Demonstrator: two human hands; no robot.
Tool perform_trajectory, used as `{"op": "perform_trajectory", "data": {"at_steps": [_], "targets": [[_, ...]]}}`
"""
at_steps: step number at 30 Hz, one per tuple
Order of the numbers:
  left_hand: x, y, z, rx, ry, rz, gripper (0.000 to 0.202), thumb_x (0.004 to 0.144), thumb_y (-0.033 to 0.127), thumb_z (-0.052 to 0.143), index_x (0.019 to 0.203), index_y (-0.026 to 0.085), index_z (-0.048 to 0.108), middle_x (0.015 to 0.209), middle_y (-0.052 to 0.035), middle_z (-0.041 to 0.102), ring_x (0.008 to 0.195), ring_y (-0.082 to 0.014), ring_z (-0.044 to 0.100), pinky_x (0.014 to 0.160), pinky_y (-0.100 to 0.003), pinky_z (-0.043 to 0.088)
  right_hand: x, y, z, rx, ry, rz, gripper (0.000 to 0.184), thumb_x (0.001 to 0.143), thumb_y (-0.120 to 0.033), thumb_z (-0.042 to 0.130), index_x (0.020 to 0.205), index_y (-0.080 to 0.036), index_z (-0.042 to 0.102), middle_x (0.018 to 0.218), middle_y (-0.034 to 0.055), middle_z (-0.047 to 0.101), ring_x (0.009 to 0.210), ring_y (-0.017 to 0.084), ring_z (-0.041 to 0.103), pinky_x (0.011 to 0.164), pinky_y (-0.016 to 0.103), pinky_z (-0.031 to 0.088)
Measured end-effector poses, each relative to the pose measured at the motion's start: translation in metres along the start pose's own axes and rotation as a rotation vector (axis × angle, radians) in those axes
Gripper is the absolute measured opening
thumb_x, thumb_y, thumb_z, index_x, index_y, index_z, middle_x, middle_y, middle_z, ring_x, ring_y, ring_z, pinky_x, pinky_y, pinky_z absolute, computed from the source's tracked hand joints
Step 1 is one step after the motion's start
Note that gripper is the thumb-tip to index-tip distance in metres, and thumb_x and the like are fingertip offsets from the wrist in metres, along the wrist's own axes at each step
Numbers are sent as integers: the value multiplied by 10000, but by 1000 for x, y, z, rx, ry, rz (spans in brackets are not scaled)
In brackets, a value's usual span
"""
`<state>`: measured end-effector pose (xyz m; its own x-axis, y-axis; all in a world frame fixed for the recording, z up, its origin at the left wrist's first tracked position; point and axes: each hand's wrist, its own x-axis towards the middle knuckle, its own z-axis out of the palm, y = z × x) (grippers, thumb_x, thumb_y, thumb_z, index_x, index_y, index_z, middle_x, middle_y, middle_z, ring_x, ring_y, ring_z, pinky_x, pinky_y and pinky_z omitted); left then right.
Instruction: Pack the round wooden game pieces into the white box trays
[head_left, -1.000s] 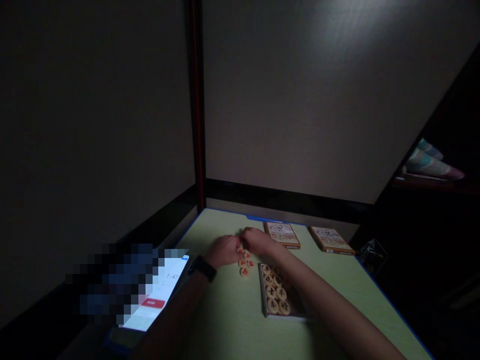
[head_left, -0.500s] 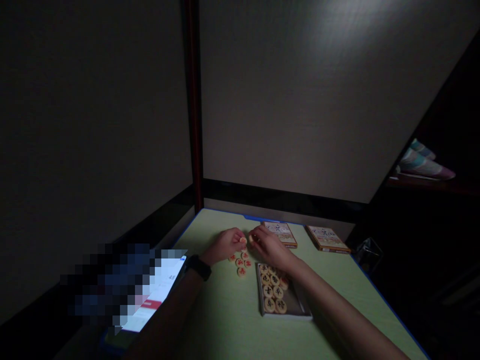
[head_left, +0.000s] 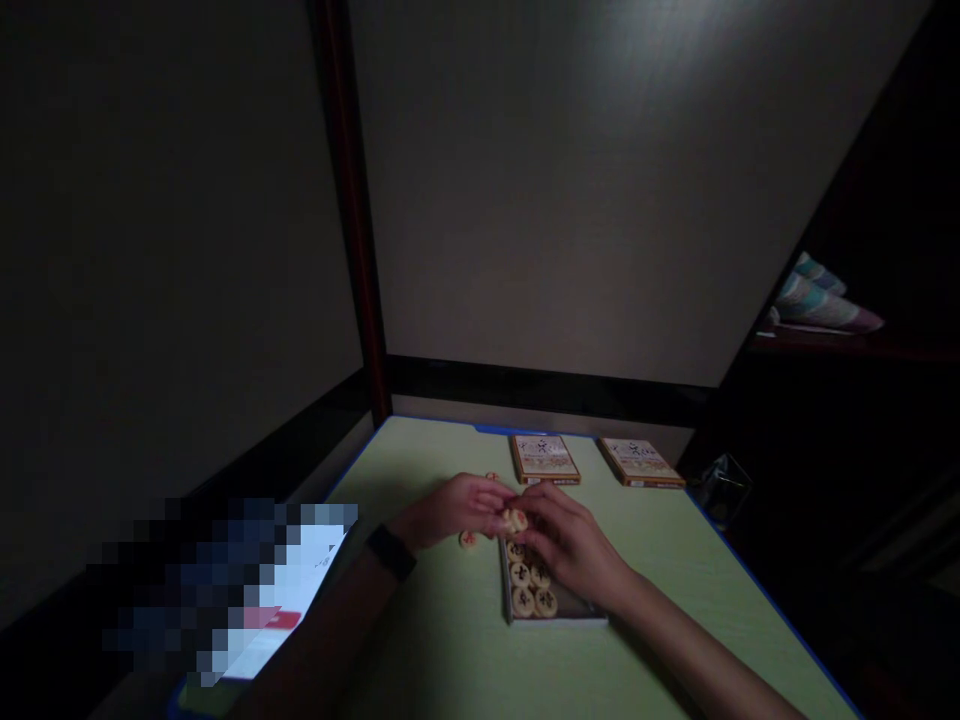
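Observation:
Over the far end of an open box (head_left: 562,622), my left hand (head_left: 465,508) and my right hand (head_left: 574,540) meet. A few round wooden Chinese chess pieces (head_left: 516,520) with red characters are gripped between their fingers. The right thumb and fingers close around these pieces, while the left thumb and fingers press from the other side. Inside the box, pieces with black characters (head_left: 522,602) lie in rows at its left; my right hand hides part of them. One red piece (head_left: 467,539) rests on the table below my left hand, and another red piece (head_left: 492,477) lies beyond it.
Two flat printed boxes, a left one (head_left: 546,458) and a right one (head_left: 641,462), lie at the back of the green table (head_left: 435,640). A lit phone screen (head_left: 281,600) is at the left. Walls stand behind and to the left.
Both hands have moved from the loose red pieces toward me and right, to above the box. They now hold several pieces together. The view has shifted slightly.

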<state>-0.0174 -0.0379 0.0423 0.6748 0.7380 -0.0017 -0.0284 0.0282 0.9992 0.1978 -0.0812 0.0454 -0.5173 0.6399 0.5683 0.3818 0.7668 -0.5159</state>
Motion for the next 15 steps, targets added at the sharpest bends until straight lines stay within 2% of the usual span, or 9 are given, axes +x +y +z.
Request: {"op": "perform_trajectory", "data": {"at_steps": [3, 5, 9, 12, 15], "targets": [[-1, 1, 4, 20, -65, -4, 473, 731, 446, 803, 1043, 115, 672, 833, -59, 701, 686, -122, 611, 623, -224, 446, -4, -1, 0, 13, 32, 11, 158, 903, -230, 649, 1058, -207, 626, 986, 66, 640, 892, 184, 614, 779, 299, 513], [-2, 4, 9, 32, -97, 4, 418, 794, 462, 746, 1018, 117, 670, 797, -41, 676, 667, -106, 581, 605, -217, 414, -7, -1, 2, -6, 59, 38, 149, 884, -251, 679, 1013, -205, 622, 958, 60, 642, 870, 186, 615, 759, 296, 506], [-2, 8, 19, 35, -110, 34, 372, 781, 452, 760, 928, 122, 668, 808, -29, 657, 691, -104, 564, 612, -221, 400, -7, 0, 2, -77, 93, 85, 146, 881, -284, 682, 976, -193, 619, 910, 56, 641, 828, 184, 610, 728, 290, 484], [0, 6, 22, 11, -62, 31, 424, 733, 450, 797, 963, 125, 651, 818, -33, 668, 677, -108, 572, 609, -229, 407, -2, -7, -15, -106, 34, 135, 119, 871, -272, 684, 918, -183, 620, 862, 41, 646, 789, 172, 606, 693, 268, 460], [2, 3, 20, 9, 28, 38, 502, 748, 466, 776, 1092, 141, 607, 897, -67, 711, 653, -106, 587, 586, -228, 407, 3, -18, -44, -156, -92, 295, 112, 819, -239, 715, 842, -184, 620, 792, 12, 662, 723, 154, 600, 656, 246, 425]]}}
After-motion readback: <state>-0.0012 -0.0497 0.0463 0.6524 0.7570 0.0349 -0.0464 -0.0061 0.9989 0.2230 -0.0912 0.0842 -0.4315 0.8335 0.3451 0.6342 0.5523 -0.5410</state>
